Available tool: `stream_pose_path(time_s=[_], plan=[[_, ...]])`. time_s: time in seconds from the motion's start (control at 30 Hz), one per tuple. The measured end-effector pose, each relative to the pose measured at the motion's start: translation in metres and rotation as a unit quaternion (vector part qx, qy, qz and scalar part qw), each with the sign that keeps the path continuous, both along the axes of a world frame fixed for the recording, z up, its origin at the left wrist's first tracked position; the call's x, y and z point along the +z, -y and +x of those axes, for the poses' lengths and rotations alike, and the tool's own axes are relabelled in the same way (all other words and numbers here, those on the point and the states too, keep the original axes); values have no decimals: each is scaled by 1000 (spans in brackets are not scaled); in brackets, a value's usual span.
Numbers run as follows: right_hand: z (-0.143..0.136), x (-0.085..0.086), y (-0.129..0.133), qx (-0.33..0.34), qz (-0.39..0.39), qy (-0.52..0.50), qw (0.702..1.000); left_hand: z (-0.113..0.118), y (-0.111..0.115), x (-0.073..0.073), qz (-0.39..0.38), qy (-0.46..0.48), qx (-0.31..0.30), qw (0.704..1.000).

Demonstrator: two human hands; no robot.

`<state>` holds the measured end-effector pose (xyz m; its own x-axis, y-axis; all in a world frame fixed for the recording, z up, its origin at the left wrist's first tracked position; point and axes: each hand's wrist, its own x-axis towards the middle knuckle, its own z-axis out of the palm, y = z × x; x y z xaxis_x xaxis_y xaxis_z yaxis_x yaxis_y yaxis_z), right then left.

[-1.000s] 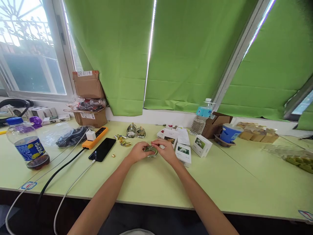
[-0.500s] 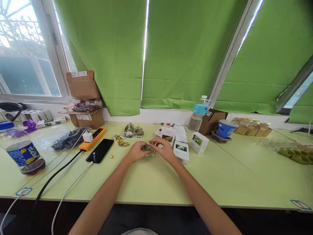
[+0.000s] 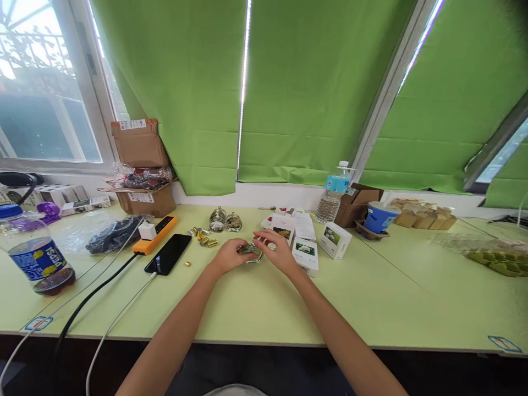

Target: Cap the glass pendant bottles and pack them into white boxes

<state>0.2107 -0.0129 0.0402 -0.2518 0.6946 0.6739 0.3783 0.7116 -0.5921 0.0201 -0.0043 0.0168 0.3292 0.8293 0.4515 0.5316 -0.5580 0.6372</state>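
Around the side of a small clear glass bottle (image 3: 252, 256), my left hand (image 3: 231, 256) is closed, holding it low over the table. My right hand (image 3: 275, 247) is at the bottle's top, thumb and fingertips pinched together; whatever is between them is too small to make out. Two similar ornate glass bottles with gold-coloured tops, one (image 3: 218, 219) and another (image 3: 234, 222), stand behind my left hand. Several gold cylindrical caps (image 3: 203, 237) lie left of them. A single small gold piece (image 3: 188, 264) rests nearer the phone. White printed boxes (image 3: 305, 254) lie beside my right hand.
To the left are a black phone (image 3: 168, 254) on a white cable, an orange power strip (image 3: 155, 235) and a Pepsi bottle (image 3: 39, 258). A cardboard box (image 3: 144, 199) stands behind. Rightward are a water bottle (image 3: 333, 192) and a blue cup (image 3: 379, 218).
My right fingertips have shifted slightly at the top of the glass bottle, and more of the bottle shows between my hands. My left hand keeps its hold.
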Motion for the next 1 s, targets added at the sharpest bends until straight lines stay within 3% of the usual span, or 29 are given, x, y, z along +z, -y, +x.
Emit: stream_pose_path(time_s=[0.33,0.8,1.0], plan=[[-4,-9,-8,-11,-8,-29,999,0,1,3,-6,-9,0,1000],[-2,-5,-3,-7,3,5,1000,-1,-2,-2,5,-6,-6,1000],[-1,-7,-3,-4,-13,7,1000,-2,-1,-3,-29,61,-37,997]])
